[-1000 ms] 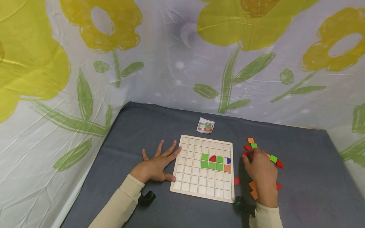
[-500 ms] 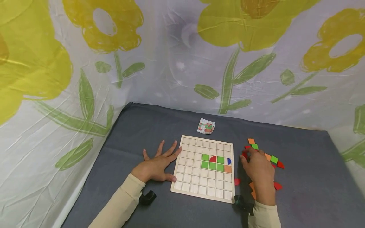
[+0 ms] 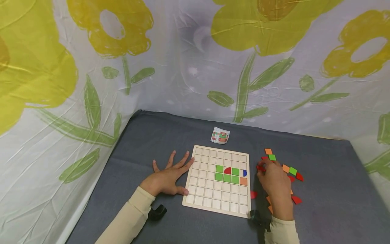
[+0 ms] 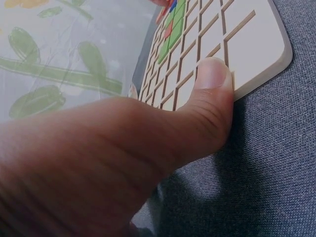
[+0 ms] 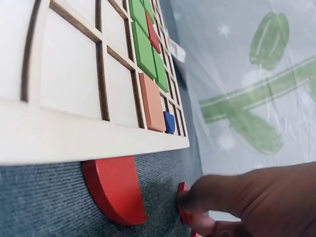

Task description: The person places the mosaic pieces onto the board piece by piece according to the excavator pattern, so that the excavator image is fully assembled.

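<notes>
A wooden grid board (image 3: 202, 193) lies on the table, with green square tiles (image 3: 226, 178), a red quarter-round tile (image 3: 227, 170), an orange square (image 3: 243, 181) and a blue piece (image 3: 245, 173) in its cells. My left hand (image 3: 166, 179) rests spread at the board's left edge; its thumb (image 4: 213, 81) presses on the rim near the corner. Right of the board, my right hand (image 3: 276, 183) pinches a red piece (image 5: 183, 203) between thumb and finger, low over the cloth. The hand partly hides the loose tiles under it.
Loose tiles lie around the right hand, among them an orange square (image 3: 268, 151), a green square (image 3: 293, 171) and a red quarter-round (image 3: 297, 200). One red piece (image 5: 116, 190) lies against the board's right edge. A small printed pattern card (image 3: 220, 135) lies behind the board.
My right hand has shifted slightly left, toward the board, with the red piece at its fingertips, uncovering more loose tiles on its right. My left hand has stayed on the board's edge.
</notes>
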Action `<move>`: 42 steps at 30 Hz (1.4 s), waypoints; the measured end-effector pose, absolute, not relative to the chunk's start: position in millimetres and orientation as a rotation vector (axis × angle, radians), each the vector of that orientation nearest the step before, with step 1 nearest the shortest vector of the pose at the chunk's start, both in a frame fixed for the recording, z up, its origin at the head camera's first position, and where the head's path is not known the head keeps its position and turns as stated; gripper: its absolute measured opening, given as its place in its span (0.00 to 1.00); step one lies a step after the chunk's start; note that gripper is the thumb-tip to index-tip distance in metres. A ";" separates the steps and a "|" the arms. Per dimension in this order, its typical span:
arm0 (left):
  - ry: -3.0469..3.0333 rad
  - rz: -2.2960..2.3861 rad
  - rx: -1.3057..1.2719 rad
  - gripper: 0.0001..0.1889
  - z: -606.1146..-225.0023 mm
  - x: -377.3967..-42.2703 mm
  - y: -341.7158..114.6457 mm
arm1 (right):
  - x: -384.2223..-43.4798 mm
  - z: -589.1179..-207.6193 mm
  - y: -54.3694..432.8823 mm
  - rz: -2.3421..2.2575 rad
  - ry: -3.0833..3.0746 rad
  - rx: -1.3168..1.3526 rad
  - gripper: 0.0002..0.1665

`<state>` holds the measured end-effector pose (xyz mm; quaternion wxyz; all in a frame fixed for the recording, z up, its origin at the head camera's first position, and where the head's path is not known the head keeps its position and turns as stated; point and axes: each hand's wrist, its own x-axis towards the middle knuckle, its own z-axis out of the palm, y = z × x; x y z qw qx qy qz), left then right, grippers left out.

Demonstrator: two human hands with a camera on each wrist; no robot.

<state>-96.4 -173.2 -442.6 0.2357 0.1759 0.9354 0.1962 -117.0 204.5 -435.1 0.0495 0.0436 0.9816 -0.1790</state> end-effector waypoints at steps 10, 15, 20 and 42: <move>2.565 0.538 0.489 0.60 -443.1 -96.5 -173.5 | -113.5 -435.7 205.6 -0.594 2.984 0.106 0.21; 2.566 0.534 0.486 0.60 -443.1 -95.8 -173.2 | -108.0 -431.1 198.5 -0.629 2.969 0.006 0.22; 2.571 0.530 0.483 0.60 -443.0 -95.4 -173.4 | -101.8 -428.7 182.5 -0.695 3.011 -0.192 0.18; 2.577 0.530 0.479 0.61 -441.7 -95.7 -173.0 | -75.5 -444.1 132.5 -0.554 3.017 -0.984 0.12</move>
